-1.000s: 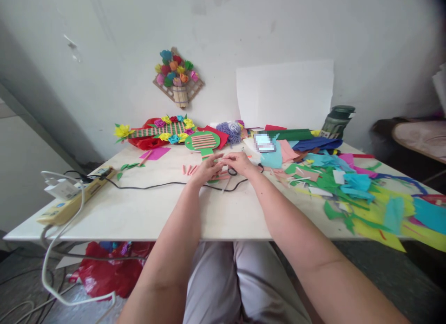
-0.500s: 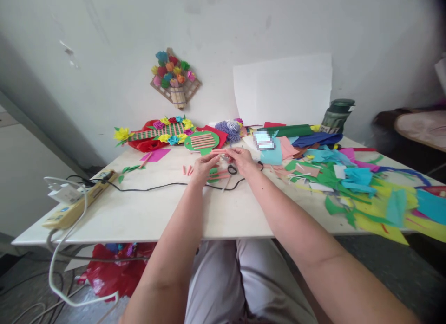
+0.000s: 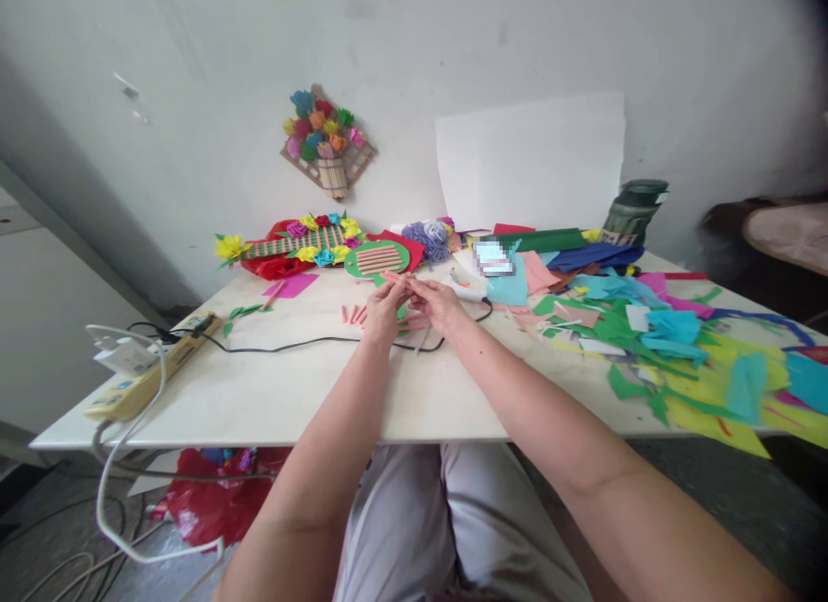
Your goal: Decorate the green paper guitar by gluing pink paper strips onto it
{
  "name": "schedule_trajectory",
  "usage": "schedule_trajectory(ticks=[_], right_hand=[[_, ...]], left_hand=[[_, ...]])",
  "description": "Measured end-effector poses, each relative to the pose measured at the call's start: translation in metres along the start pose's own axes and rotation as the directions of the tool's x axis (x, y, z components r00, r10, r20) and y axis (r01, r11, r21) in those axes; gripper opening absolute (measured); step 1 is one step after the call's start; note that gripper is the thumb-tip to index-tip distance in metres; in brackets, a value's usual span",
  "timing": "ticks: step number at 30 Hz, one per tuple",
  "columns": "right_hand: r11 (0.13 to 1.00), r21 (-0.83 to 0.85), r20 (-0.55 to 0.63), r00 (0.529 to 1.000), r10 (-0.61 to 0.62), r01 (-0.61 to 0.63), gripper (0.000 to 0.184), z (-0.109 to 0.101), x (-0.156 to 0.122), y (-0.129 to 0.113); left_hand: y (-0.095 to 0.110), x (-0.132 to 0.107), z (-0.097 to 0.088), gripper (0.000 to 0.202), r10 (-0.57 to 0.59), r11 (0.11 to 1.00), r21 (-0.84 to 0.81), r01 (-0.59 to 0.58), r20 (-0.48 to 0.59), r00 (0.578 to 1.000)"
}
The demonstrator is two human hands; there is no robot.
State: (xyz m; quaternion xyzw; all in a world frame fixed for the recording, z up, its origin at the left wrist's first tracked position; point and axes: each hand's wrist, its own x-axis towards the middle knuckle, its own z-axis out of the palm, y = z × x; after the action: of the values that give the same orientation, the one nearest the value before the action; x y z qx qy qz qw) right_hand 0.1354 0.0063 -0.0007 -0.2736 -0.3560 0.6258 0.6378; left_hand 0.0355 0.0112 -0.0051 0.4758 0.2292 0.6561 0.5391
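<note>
Above the middle of the table my left hand (image 3: 383,310) pinches a thin pink paper stick (image 3: 392,277). Fingertips of my right hand (image 3: 435,302) are closed at the same stick's near end, touching my left fingers. Just behind them lies a green oval paper piece (image 3: 350,262) with a row of pink sticks across it. Short pink sticks (image 3: 353,314) rest left of my hands, and longer pink and green pieces are partly hidden under them. A white corded tool (image 3: 467,292), its kind unclear, lies beyond my right hand.
A black cord (image 3: 291,351) crosses the table to a yellow power strip (image 3: 152,373) at the left. Coloured paper scraps (image 3: 673,330) cover the right side. Behind are a flower-trimmed craft piece (image 3: 323,240), yarn (image 3: 428,238) and a dark bottle (image 3: 630,212).
My hands have drawn closer together around the pink stick. Black scissor-like loops seen by my right hand are out of sight, and the white corded tool shows more. The view has shifted slightly.
</note>
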Motion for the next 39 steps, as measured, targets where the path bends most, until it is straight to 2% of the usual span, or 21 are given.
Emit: schedule_trajectory(ticks=[7,11,13,16,20,22,25,28,32,35,39], right_hand=[[0.999,-0.034,0.004,0.999,0.04,-0.04,0.024,-0.001,0.002,0.004],[0.988,-0.137,0.023,0.997,0.069,-0.066,0.026,0.002,-0.003,0.002],[0.968,-0.247,0.009,0.999,0.037,-0.034,0.028,0.003,-0.005,0.0],[0.905,-0.42,-0.065,0.993,-0.099,0.063,0.034,0.001,-0.006,-0.005],[0.846,-0.518,-0.108,0.971,-0.213,0.128,0.035,-0.007,-0.002,-0.014],[0.852,-0.507,-0.078,0.977,-0.198,0.133,0.035,-0.01,0.001,-0.017],[0.859,-0.497,0.032,0.992,-0.119,0.119,0.036,-0.014,0.002,-0.019],[0.849,-0.518,0.126,0.991,-0.041,0.101,0.036,-0.014,-0.001,-0.021],[0.831,-0.546,0.189,0.982,-0.005,0.109,0.036,-0.012,-0.005,-0.024],[0.828,-0.553,0.184,0.983,0.01,0.095,0.036,-0.01,-0.008,-0.025],[0.833,-0.548,0.124,0.992,-0.009,0.076,0.034,-0.008,-0.009,-0.025]], left_hand=[[0.003,-0.003,0.006,0.027,-0.024,1.0,0.004,0.024,-0.03,0.999],[0.006,-0.001,0.001,0.026,-0.062,0.998,0.012,0.063,-0.057,0.996],[0.01,0.0,-0.004,0.025,-0.103,0.994,0.01,0.104,-0.082,0.991],[0.017,0.001,-0.012,0.022,-0.169,0.985,0.009,0.171,-0.091,0.981],[0.023,0.0,-0.018,0.014,-0.327,0.943,0.051,0.328,-0.033,0.945],[0.024,-0.001,-0.018,0.011,-0.397,0.916,0.077,0.395,0.024,0.917],[0.026,-0.003,-0.018,0.01,-0.467,0.882,0.128,0.453,0.104,0.878],[0.028,-0.005,-0.017,0.012,-0.505,0.859,0.187,0.477,0.151,0.85],[0.03,-0.007,-0.017,0.017,-0.536,0.837,0.253,0.485,0.206,0.819],[0.029,-0.007,-0.017,0.02,-0.546,0.829,0.299,0.473,0.245,0.801],[0.026,-0.005,-0.019,0.022,-0.545,0.826,0.322,0.462,0.255,0.798]])
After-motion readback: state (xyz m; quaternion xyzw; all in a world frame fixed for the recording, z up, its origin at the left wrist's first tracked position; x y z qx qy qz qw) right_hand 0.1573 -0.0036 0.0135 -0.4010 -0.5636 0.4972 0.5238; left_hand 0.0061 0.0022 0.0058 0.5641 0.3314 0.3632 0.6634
